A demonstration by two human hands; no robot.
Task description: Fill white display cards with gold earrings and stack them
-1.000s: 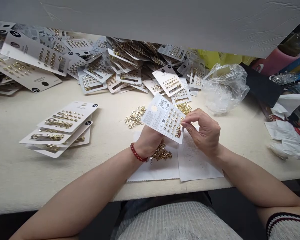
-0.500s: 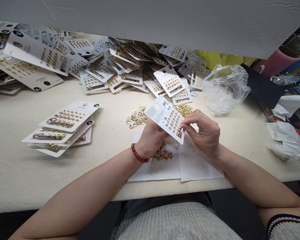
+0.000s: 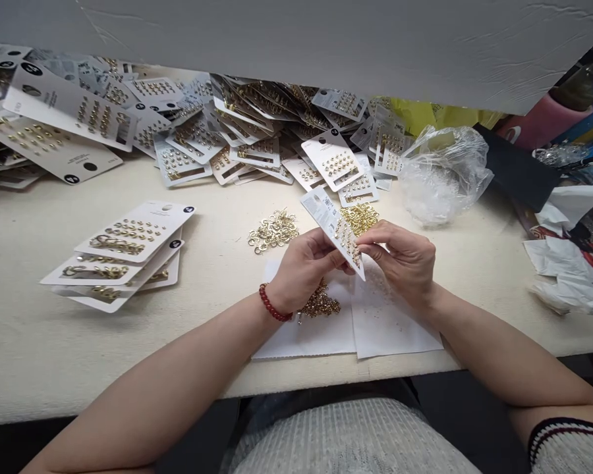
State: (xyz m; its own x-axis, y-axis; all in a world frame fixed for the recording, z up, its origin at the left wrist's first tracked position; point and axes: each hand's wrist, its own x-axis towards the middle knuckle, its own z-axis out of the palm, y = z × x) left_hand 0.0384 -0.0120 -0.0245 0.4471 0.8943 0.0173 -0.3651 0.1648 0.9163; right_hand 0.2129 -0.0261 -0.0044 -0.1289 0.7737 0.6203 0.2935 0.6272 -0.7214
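My left hand (image 3: 304, 266), with a red bead bracelet at the wrist, grips a white earring card (image 3: 332, 224) from below; the card is tilted nearly edge-on and carries rows of gold studs. My right hand (image 3: 405, 260) pinches at the card's lower right edge, fingers closed together; what sits between the fingertips is too small to see. Below the hands lie white paper sheets (image 3: 390, 326) with a heap of gold earrings (image 3: 321, 304). Two more loose gold heaps (image 3: 273, 230) lie just beyond the card.
A stack of filled cards (image 3: 123, 253) lies to the left. A large pile of earring cards (image 3: 217, 128) runs along the back. A crumpled clear plastic bag (image 3: 445, 171) sits at the right, white wrappers (image 3: 568, 263) farther right. A grey board overhangs the back.
The card has turned from facing me to nearly edge-on, its printed side swinging left. Both hands stay in about the same place.
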